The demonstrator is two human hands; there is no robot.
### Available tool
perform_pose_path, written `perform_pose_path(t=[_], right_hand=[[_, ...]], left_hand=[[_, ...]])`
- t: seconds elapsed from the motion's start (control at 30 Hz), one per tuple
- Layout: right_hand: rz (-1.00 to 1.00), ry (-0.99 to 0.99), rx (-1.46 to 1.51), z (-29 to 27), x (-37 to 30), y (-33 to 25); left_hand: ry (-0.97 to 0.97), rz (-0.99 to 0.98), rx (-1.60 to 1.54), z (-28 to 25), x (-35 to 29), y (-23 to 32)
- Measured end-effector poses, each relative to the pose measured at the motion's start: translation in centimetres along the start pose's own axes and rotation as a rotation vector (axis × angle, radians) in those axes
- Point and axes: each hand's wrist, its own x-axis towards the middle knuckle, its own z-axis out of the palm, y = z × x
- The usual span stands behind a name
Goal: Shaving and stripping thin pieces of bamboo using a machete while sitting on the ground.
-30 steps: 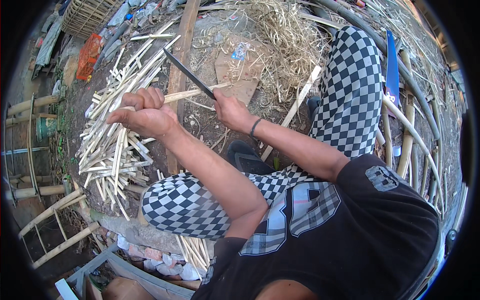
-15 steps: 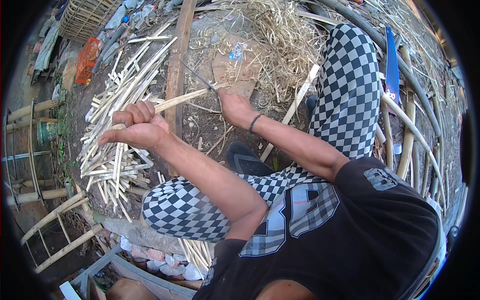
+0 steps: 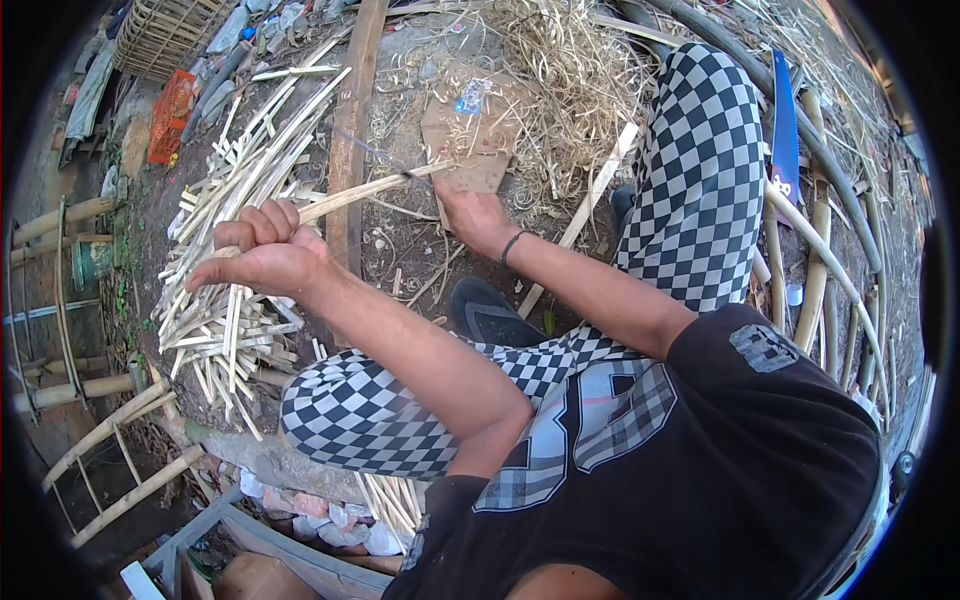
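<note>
My left hand [image 3: 268,250] is closed round one end of a pale bamboo strip [image 3: 360,194], its thumb stretched out to the left. The strip slants up to the right, over a brown wooden plank [image 3: 350,130], toward my right hand [image 3: 474,214]. That hand is a fist round a knife, whose handle is mostly hidden. Thin and slightly blurred, the knife's blade [image 3: 372,150] points up and left, crossing the strip close to my right fingers. Beyond that hand lies a piece of brown cardboard [image 3: 480,150] with shavings on it.
Cut bamboo strips [image 3: 235,335] are heaped on the left. Curly shavings [image 3: 570,90] pile up at the far middle. A blue saw [image 3: 785,130] and bamboo poles [image 3: 815,270] lie at right. An orange crate [image 3: 170,118] and woven basket [image 3: 165,35] stand far left.
My left hand has shifted slightly left with the bamboo strip. The knife's blade has tipped further to the left, while my right hand has barely moved.
</note>
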Motion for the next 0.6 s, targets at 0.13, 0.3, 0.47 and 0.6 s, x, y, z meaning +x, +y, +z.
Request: perform_pose_path(t=[0.13,0.3,0.47,0.6], right_hand=[[0.244,-0.038,-0.063,2.2,-0.1,8.5],[0.258,-0.104,-0.048,1.5,-0.4,2.0],[0.399,-0.111,-0.017,1.8,-1.8,5.6],[0.425,-0.152,-0.028,1.8,-1.1,5.6]], left_hand=[[0.045,-0.067,-0.088,0.4,-0.2,-0.8],[0.016,0.011,0.001,0.0,-0.2,-0.6],[0.042,0.062,-0.172,-0.3,0.1,-1.0],[0.106,0.045,-0.213,-0.5,0.1,-1.3]])
